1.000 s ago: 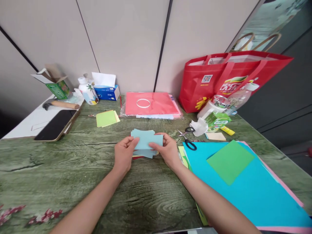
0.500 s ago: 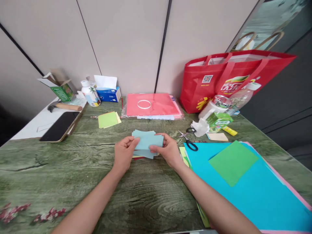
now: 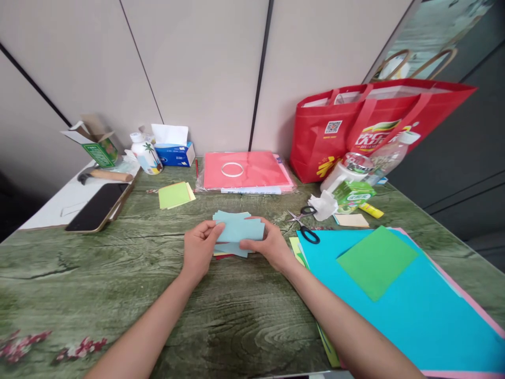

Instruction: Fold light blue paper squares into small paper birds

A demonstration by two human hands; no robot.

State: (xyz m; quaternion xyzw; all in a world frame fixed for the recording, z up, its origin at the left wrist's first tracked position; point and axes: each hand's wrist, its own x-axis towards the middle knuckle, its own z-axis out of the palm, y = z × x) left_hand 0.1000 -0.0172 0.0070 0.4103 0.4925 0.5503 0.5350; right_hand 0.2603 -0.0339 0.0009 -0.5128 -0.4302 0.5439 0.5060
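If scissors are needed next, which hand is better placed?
Probably the right hand: the black-handled scissors lie close on its side, while the left hand grips the far end of the light blue paper slips. The right holds them too, so would likely need to let go first.

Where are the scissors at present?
In the head view, the scissors lie right of the right hand, beside the crumpled tissue, partly over the blue sheet.

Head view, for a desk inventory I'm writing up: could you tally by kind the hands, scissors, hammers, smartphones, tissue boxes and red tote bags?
Hands, both holding light-blue paper slips: 2
Scissors: 1 pair
Hammer: 1
Smartphone: 1
Tissue box: 1
Red tote bag: 1
Total: 7
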